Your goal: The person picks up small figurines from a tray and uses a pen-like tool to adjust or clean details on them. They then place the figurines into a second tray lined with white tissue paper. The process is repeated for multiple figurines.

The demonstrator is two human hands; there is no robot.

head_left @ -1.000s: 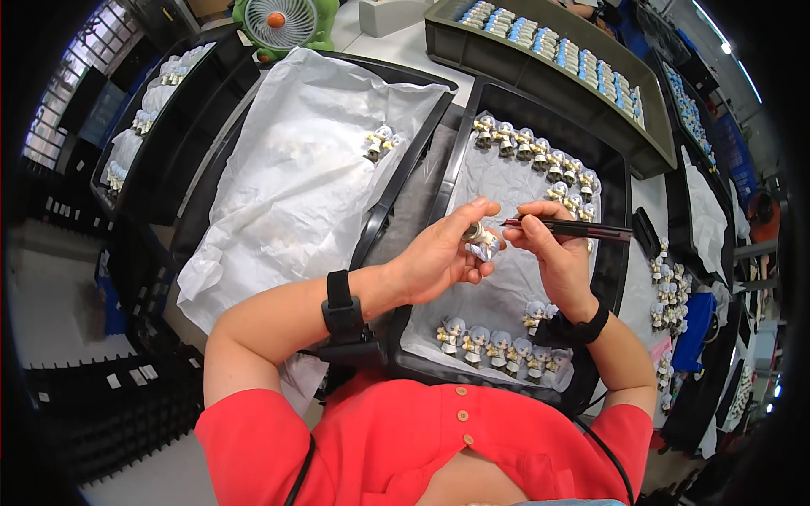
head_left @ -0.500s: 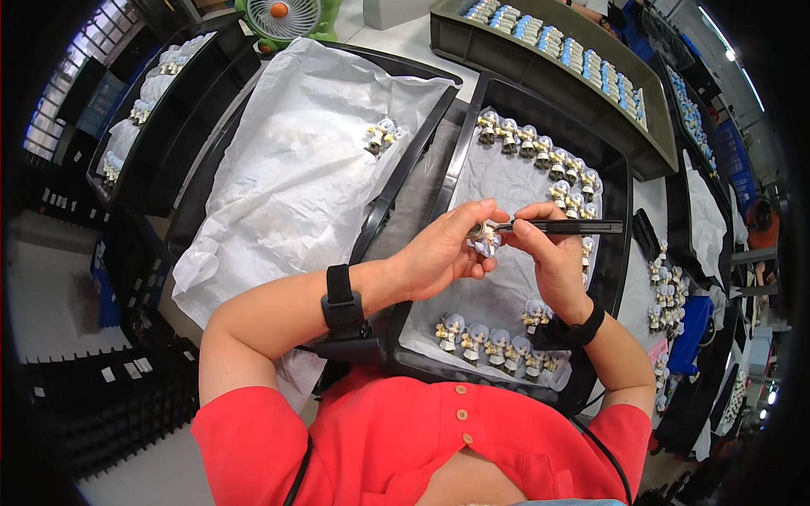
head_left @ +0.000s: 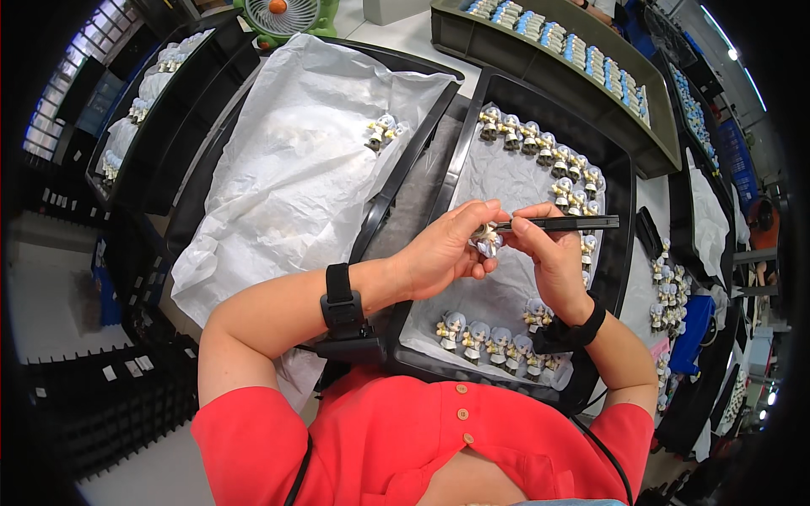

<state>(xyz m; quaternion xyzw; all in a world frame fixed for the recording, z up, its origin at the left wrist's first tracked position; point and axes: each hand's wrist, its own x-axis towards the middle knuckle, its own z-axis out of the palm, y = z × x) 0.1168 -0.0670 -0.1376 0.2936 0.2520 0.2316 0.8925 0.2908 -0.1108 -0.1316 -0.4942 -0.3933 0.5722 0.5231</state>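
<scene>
Over the right-hand black tray, my left hand pinches a small figurine with pale hair between thumb and fingers. My right hand grips a slim black pen, whose tip end meets the figurine near my left thumb. The exact contact spot is hidden by my fingers. Beneath and around my hands, similar figurines stand or lie on white paper in the tray: a row along the far side and another along the near side. One figurine lies close to my right wrist.
To the left, a black tray lined with crumpled white paper holds a few figurines. A grey-green bin of blue-and-white parts stands at the back, beside a green fan. More figurines and a blue object lie at right.
Both hands keep nearly the same place and grip. The pen's far end has dipped and shifted very slightly; the rest of the view moves only a little.
</scene>
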